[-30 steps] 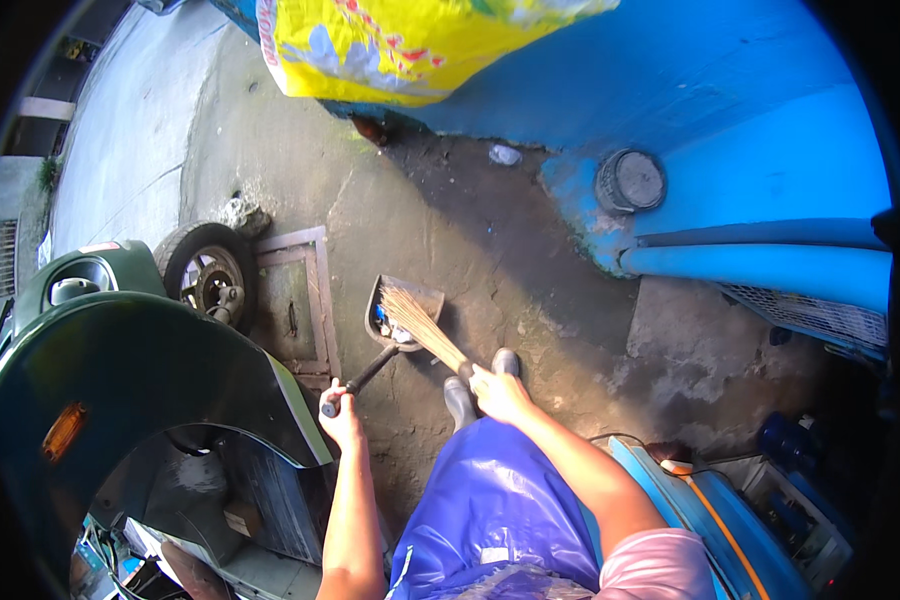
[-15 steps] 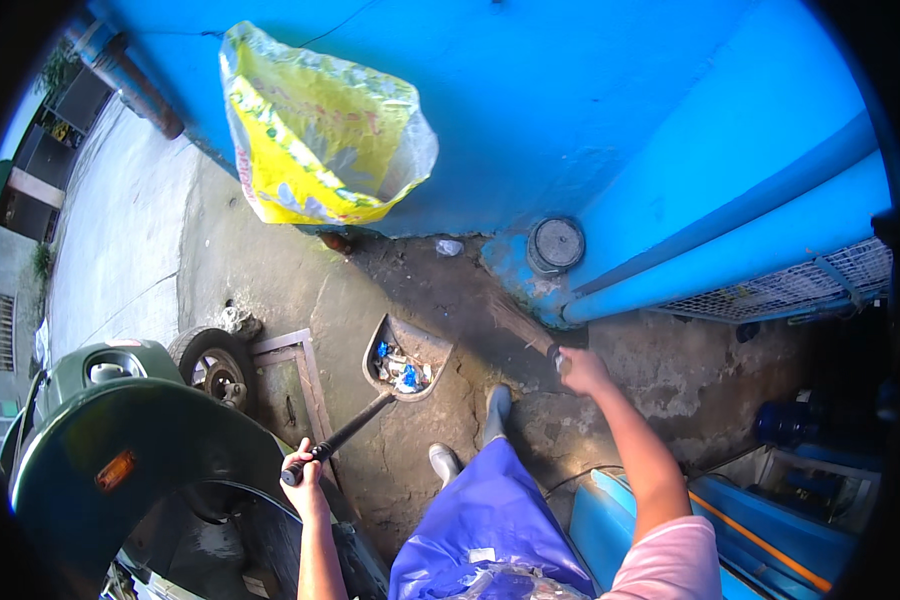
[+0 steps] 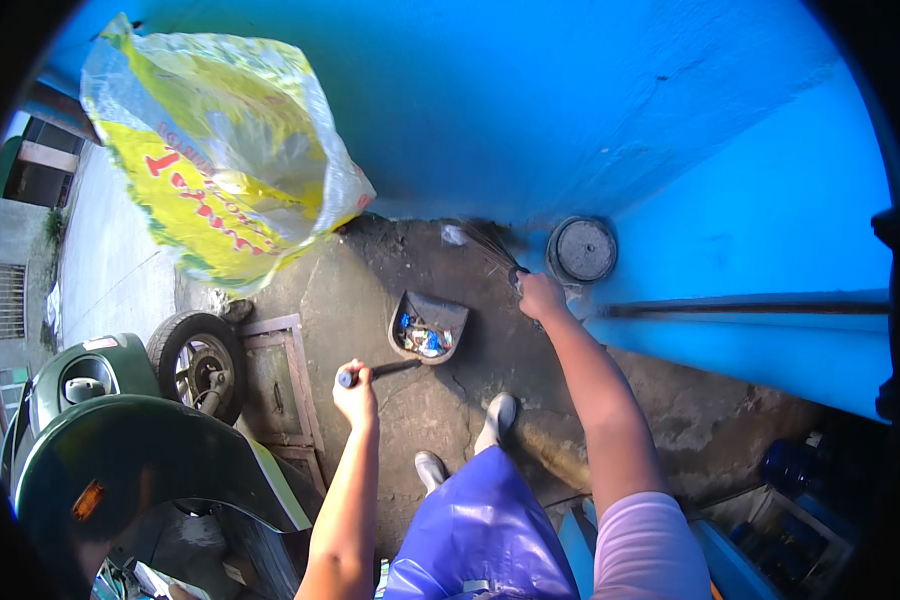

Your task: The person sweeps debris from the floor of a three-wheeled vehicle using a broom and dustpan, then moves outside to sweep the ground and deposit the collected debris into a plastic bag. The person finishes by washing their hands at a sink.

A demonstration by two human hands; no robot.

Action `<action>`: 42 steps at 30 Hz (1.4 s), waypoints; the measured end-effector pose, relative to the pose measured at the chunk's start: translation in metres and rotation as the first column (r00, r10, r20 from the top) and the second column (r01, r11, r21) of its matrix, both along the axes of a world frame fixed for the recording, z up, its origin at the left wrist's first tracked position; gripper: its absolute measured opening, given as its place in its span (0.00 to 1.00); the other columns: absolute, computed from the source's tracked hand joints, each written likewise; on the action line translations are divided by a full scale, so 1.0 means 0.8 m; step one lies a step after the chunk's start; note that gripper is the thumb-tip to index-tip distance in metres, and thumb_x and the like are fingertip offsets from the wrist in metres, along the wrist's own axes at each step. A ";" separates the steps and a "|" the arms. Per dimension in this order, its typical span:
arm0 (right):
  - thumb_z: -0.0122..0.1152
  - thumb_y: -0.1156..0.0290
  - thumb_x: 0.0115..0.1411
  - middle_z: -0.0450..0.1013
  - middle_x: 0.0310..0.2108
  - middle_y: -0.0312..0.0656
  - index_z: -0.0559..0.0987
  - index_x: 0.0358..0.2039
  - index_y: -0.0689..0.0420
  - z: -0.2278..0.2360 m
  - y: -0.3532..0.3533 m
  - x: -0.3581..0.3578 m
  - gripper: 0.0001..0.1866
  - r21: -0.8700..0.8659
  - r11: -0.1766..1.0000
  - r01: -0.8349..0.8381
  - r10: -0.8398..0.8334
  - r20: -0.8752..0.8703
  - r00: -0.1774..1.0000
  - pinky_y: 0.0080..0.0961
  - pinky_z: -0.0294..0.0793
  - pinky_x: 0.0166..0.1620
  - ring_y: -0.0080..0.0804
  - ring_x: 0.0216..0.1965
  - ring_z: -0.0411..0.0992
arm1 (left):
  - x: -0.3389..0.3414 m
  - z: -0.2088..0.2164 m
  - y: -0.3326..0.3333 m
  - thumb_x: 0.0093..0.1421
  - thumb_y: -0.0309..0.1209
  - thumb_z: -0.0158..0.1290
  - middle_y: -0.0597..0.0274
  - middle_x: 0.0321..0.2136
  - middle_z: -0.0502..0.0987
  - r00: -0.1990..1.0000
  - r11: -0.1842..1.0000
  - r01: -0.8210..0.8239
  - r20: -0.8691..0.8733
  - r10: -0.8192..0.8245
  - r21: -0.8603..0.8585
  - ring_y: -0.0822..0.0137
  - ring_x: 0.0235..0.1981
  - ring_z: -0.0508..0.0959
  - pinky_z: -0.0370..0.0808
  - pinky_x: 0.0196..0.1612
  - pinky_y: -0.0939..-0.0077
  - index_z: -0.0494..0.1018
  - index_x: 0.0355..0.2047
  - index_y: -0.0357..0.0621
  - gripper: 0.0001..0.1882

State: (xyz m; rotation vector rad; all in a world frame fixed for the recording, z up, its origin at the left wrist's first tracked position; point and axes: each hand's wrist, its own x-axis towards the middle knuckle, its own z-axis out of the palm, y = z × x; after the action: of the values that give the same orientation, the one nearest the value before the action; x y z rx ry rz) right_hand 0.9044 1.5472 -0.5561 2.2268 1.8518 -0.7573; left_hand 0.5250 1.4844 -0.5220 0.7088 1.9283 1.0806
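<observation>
My left hand point(image 3: 356, 396) is closed around the black handle of a long-handled dustpan point(image 3: 440, 306). Blue, white and brown scraps of litter point(image 3: 425, 340) lie inside the pan, which rests on or just above the ground. With my right hand point(image 3: 541, 297) I grip the bound end of a stick broom point(image 3: 487, 247). Its thin bristles reach toward the foot of the blue wall, beside a crumpled piece of clear plastic point(image 3: 453, 234). The bristles blur there, so I cannot tell whether they touch it.
A yellow plastic sack point(image 3: 220, 190) hangs open at the blue wall point(image 3: 490, 110). A round grey-lidded bucket point(image 3: 583, 249) stands in the corner, near a blue pipe point(image 3: 730, 350). To the left are a dark green motor vehicle point(image 3: 170, 450) and its wheel point(image 3: 202, 370).
I have moved closer to the wall. My right hand has swung the broom forward and left, toward the crumpled plastic. The dustpan has moved forward with my left hand.
</observation>
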 end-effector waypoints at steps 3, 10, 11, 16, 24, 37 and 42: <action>0.58 0.71 0.55 0.78 0.36 0.50 0.77 0.52 0.49 -0.017 -0.010 0.012 0.22 -0.132 0.986 -0.105 0.101 -0.040 0.994 0.43 0.77 0.44 0.47 0.41 0.77 | 0.040 -0.004 0.022 0.53 0.19 0.57 0.67 0.30 0.78 0.981 0.993 0.095 -0.162 -0.104 -0.065 0.74 0.32 0.76 0.74 0.40 0.78 0.76 0.32 0.40 0.06; 0.59 0.75 0.49 0.78 0.35 0.51 0.76 0.56 0.48 0.083 -0.038 0.050 0.30 -0.030 0.967 -0.252 0.244 -0.166 0.956 0.42 0.77 0.42 0.48 0.39 0.78 | 0.070 0.023 0.042 0.52 0.21 0.58 0.66 0.28 0.76 0.974 0.986 0.094 -0.194 -0.120 -0.136 0.74 0.30 0.75 0.73 0.38 0.77 0.75 0.32 0.40 0.07; 0.59 0.75 0.49 0.78 0.35 0.51 0.76 0.56 0.48 0.084 -0.029 0.046 0.30 -0.033 0.974 -0.223 0.215 -0.154 0.964 0.42 0.77 0.42 0.48 0.39 0.77 | 0.070 0.023 0.042 0.52 0.21 0.58 0.66 0.28 0.76 0.972 0.988 0.113 -0.192 -0.133 -0.107 0.74 0.30 0.75 0.73 0.38 0.77 0.75 0.32 0.40 0.07; 0.61 0.74 0.46 0.77 0.36 0.54 0.77 0.55 0.50 0.007 0.007 -0.010 0.30 -0.038 0.996 -0.076 0.067 -0.212 0.975 0.43 0.77 0.44 0.52 0.39 0.77 | 0.065 0.012 0.040 0.52 0.20 0.57 0.66 0.29 0.76 0.969 0.989 0.130 -0.203 -0.141 -0.066 0.74 0.32 0.74 0.73 0.39 0.77 0.75 0.32 0.40 0.07; 0.63 0.69 0.45 0.77 0.39 0.56 0.75 0.57 0.45 0.036 -0.154 -0.051 0.34 -0.159 0.987 0.020 -0.081 -0.386 0.919 0.43 0.76 0.47 0.55 0.41 0.76 | 0.028 -0.005 0.008 0.53 0.14 0.55 0.56 0.40 0.79 0.997 0.997 0.078 0.011 -0.078 0.031 0.67 0.47 0.76 0.69 0.54 0.74 0.74 0.33 0.38 0.09; 0.55 0.68 0.59 0.77 0.45 0.39 0.83 0.47 0.37 0.046 -0.078 0.181 0.17 -0.371 0.875 -0.311 0.432 0.306 0.848 0.47 0.62 0.60 0.39 0.57 0.67 | -0.079 0.109 -0.069 0.50 0.14 0.52 0.40 0.57 0.71 0.946 0.968 0.239 0.208 -0.249 0.073 0.56 0.60 0.70 0.61 0.64 0.62 0.74 0.33 0.42 0.11; 0.49 0.67 0.62 0.70 0.53 0.43 0.79 0.51 0.46 0.066 -0.066 0.182 0.18 -0.228 0.940 -0.254 0.339 0.539 0.772 0.50 0.55 0.63 0.44 0.61 0.61 | -0.071 0.202 -0.063 0.51 0.20 0.56 0.43 0.56 0.72 0.939 0.955 0.295 0.171 -0.298 0.044 0.66 0.47 0.75 0.72 0.50 0.73 0.71 0.34 0.44 0.11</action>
State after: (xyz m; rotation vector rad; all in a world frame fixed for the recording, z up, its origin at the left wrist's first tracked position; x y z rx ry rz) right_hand 1.0498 1.4944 -0.5032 1.7360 1.7022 -0.1225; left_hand 0.4686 1.4339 -0.3606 0.8532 1.6028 0.9386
